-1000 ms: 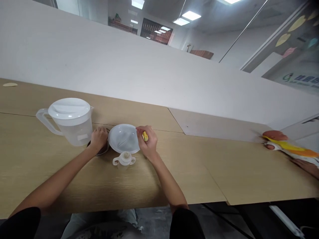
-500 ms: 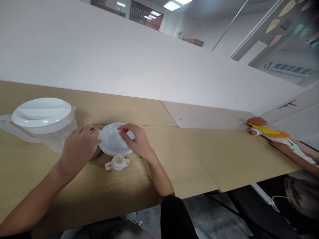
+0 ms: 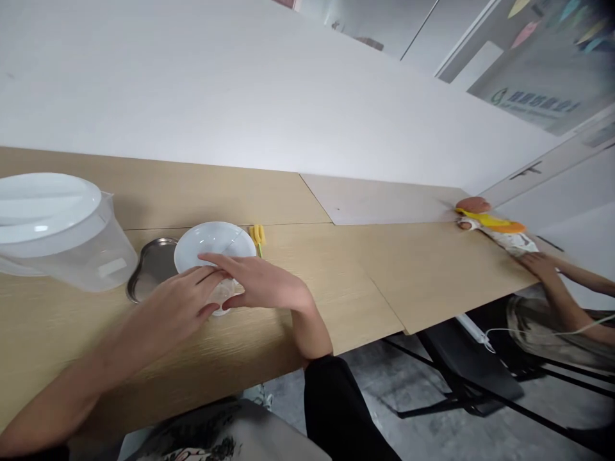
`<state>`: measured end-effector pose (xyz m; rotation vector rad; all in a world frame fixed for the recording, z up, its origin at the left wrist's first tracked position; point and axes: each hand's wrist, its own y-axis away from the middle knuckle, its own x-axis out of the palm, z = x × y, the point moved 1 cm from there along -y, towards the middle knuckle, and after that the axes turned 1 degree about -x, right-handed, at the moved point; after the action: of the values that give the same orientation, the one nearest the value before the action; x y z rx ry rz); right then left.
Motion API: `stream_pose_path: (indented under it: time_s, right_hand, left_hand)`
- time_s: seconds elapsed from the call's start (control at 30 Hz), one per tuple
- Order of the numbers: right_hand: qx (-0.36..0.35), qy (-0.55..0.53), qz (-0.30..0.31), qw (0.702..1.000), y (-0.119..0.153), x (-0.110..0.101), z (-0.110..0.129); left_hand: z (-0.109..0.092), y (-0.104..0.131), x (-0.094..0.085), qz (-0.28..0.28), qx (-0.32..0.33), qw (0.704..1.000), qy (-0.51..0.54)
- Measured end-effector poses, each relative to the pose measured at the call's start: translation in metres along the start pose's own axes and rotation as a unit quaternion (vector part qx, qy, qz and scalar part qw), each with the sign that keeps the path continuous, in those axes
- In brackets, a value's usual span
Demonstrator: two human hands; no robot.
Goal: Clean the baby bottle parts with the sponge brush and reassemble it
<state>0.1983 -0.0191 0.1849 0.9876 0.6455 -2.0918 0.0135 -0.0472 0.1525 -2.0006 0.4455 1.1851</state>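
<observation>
A clear bottle top (image 3: 221, 296), partly hidden by fingers, stands on the table in front of a white bowl (image 3: 214, 232). My left hand (image 3: 185, 298) reaches it from the left, thumb and fingers apart at its side. From the right comes my right hand (image 3: 252, 282), its fingers spread over and beside the same piece. The hands meet above it; whether either one grips it is not visible. Inside the bowl lies a thin clear stick. Left of the bowl is a kidney-shaped metal tray (image 3: 152, 266).
A large lidded plastic pitcher (image 3: 91, 256) stands at the left. Behind the right hand lies a yellow sponge brush (image 3: 258, 235). At the far right, another person's hands (image 3: 535, 262) touch a doll (image 3: 494, 224) in cloth. A black chair (image 3: 466, 365) is below the table edge.
Both hands have moved together over the bottle top, the right one leaving the bowl. The metal tray and yellow sponge now show more. The view has shifted.
</observation>
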Motion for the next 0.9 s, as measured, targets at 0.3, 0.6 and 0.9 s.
stream_pose_path:
  time_s: [0.3,0.6,0.9]
  right_hand:
    - [0.028,0.049,0.023,0.998,-0.008,0.022,-0.002]
    - [0.046,0.076,0.019,0.996,-0.007,0.027,0.003]
    - [0.097,0.092,0.002,0.991,-0.004,0.031,0.005]
  left_hand:
    - [0.007,0.000,0.013,0.065,-0.007,0.998,-0.024]
    - [0.000,-0.005,0.007,0.089,-0.035,0.994,0.051]
    - [0.001,0.001,0.000,0.082,-0.055,0.990,0.096]
